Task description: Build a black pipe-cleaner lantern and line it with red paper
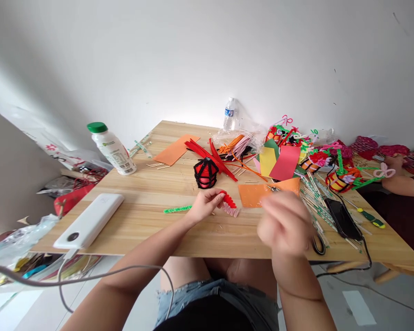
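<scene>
My left hand [207, 205] is closed over the table, pinching a red zigzag-bent pipe cleaner [229, 199] between thumb and fingers. A pale pink bent pipe cleaner [231, 211] sits right beside the red one. My right hand [285, 223] is raised above the front of the table and smeared by motion, so its fingers and anything in them cannot be made out. Behind it, a small metal tip [272, 188] shows on an orange sheet [250, 196]. A red lantern shape with black fuzzy edging [206, 173] stands just beyond my left hand. A green pipe cleaner [177, 209] lies to its left.
A white bottle [112, 149] and power bank [89, 220] stand left. Red pipe cleaners [212, 158], coloured paper [286, 163] and a water bottle [229, 115] lie behind. Rightward are sticks [313, 197], a black phone-like device [341, 218], a screwdriver [370, 217] and another person's arm [403, 184].
</scene>
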`<state>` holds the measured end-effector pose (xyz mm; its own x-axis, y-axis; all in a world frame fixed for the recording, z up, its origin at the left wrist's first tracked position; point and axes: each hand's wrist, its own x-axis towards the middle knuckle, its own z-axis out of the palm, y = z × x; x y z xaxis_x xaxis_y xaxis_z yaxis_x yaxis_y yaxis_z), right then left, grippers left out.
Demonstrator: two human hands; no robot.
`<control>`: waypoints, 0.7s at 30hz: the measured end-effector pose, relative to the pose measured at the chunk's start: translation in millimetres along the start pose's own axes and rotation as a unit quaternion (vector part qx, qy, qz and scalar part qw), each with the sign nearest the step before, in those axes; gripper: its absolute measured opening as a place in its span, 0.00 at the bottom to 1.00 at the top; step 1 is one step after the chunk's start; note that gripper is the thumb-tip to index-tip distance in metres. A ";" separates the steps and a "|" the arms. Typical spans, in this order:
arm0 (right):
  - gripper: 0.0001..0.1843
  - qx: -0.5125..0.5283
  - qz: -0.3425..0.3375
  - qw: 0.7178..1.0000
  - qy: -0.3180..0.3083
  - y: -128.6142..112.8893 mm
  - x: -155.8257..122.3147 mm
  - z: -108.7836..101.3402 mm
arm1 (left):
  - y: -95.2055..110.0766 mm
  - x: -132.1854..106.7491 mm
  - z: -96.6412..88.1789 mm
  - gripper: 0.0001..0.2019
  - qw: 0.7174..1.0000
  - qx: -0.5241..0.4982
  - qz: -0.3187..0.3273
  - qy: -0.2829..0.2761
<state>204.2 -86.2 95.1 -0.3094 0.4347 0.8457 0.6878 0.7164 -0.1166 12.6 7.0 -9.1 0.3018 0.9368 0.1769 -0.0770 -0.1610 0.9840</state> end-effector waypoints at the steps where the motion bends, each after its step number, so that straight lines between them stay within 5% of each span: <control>1: 0.17 0.009 0.024 1.000 -0.017 9.9 6.9 20.4 | 0.3 0.2 0.3 0.24 1.000 -0.005 0.001 0.000; 4: 0.16 0.065 0.134 0.973 -0.174 37.9 11.0 75.7 | -0.8 1.8 0.6 0.23 1.000 -0.020 0.010 0.010; 7: 0.14 0.164 0.205 0.944 -0.201 53.3 -6.2 105.4 | -2.5 3.5 -0.1 0.23 0.999 -0.030 -0.004 0.017; 13: 0.11 0.253 0.305 0.912 -0.111 59.0 -28.3 107.9 | 1.6 2.8 -1.3 0.26 0.997 -0.044 -0.039 -0.058; 21: 0.09 0.277 0.324 0.895 -0.135 60.5 -30.8 109.8 | -2.3 5.1 -5.4 0.22 0.990 0.005 -0.055 -0.129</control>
<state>183.2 3.7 4.8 -0.1624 0.9188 0.3599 0.3723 0.3948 -0.8399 9.2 13.9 -10.6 0.5412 0.8381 0.0679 -0.0219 -0.0666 0.9975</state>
